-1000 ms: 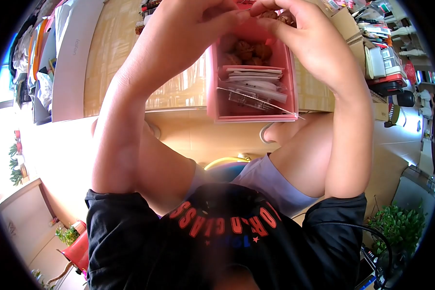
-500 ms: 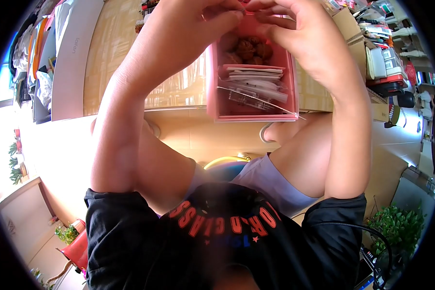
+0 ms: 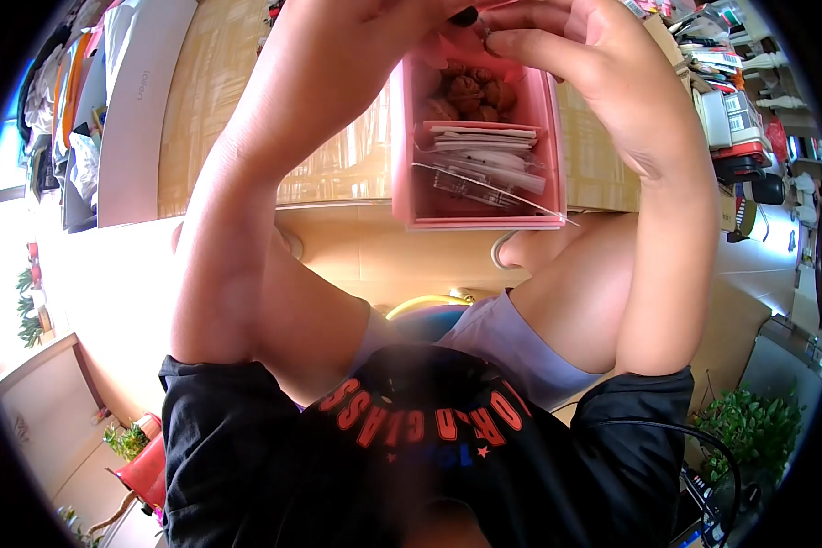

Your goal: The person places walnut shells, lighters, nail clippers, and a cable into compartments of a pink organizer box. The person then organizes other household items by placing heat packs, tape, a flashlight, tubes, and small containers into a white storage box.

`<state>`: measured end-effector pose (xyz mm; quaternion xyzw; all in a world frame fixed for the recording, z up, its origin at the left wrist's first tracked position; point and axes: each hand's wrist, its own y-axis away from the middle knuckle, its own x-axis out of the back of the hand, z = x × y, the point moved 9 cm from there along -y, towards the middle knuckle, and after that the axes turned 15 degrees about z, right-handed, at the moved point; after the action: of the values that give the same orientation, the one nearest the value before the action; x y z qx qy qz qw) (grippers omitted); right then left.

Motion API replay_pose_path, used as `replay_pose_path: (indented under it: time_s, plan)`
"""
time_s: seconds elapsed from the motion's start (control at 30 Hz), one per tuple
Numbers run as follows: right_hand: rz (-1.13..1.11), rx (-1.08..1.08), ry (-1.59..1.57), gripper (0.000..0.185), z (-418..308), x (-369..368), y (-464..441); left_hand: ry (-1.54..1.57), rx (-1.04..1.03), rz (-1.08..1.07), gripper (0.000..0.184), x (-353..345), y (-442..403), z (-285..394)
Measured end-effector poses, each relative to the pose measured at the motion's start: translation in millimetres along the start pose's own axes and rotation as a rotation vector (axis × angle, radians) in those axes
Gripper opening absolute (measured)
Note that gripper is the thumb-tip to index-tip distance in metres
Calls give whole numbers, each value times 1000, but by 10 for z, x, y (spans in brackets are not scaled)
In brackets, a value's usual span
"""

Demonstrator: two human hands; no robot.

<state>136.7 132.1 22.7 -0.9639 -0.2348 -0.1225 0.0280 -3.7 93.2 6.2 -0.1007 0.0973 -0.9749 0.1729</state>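
Two bare hands work close together at the top edge of the view, above the far end of a pink divided bin (image 3: 560, 137). The left hand (image 3: 388, 20) is partly cut off by the frame, so its grip cannot be told; a small black item (image 3: 464, 16) shows beside it. The right hand (image 3: 571, 41) curls inward, thumb and fingers drawn near one another around the pink, blurred area between the hands; whether they pinch anything is unclear. In the bin's far compartment lie brown, ridged, rounded pieces (image 3: 470, 91). Its near compartment holds white packets (image 3: 484, 137) and clear plastic sleeves (image 3: 470, 190), with a thin pale strip (image 3: 521, 203) slanting across the near right corner. The bin sits on a wood-patterned tabletop (image 3: 329, 169), at its near edge.
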Motion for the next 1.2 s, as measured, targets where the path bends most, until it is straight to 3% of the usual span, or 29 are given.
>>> replay_pose_path:
  time_s: [0.07, 0.17, 0.27, 0.37, 0.5, 0.53, 0.63, 0.73, 0.83, 0.87, 1.0, 1.1, 1.17, 1.2]
  plan:
    - [-36, 44, 71, 21, -28, 20, 28, 65, 64, -18, 17, -26, 51, 79]
    - [-29, 126, 293, 24, -39, 60, -3, -106, 5, -226, 18, -59, 36, 17]
    - [-78, 226, 353, 26, 132, 89, -65, -459, 55, -126, 27, 95, 64, -140]
    - [-133, 216, 360, 23, 366, 65, -107, -559, 69, -178, 23, 95, 140, -154]
    - [-154, 255, 398, 18, 365, 29, -4, -533, -450, -271, 12, -26, 206, 89]
    - [-156, 251, 418, 17, 328, 49, 11, -570, -376, -280, 12, -25, 219, 115]
    - [-137, 221, 421, 16, 281, 73, 19, -576, -415, -205, 15, 38, 198, 210]
    - [-89, 209, 463, 17, 185, 50, 41, -582, -20, -82, 15, 285, 166, 97]
    - [-75, 217, 419, 17, 72, -73, 161, -654, -180, -119, 12, 507, 150, -85]
    - [-87, 197, 385, 17, 19, -122, 217, -680, -155, -197, 11, 546, 157, -158]
    - [-43, 196, 362, 18, -86, -223, 338, -824, -145, -154, 22, 781, 205, -353]
    - [27, 166, 324, 19, -219, -307, 426, -900, -240, 71, 24, 987, 162, -507]
    - [86, 163, 316, 20, -285, -327, 441, -1338, -795, -51, 34, 913, 261, -796]
    - [120, 168, 320, 21, -300, -337, 441, -1288, -810, 0, 35, 917, 299, -799]
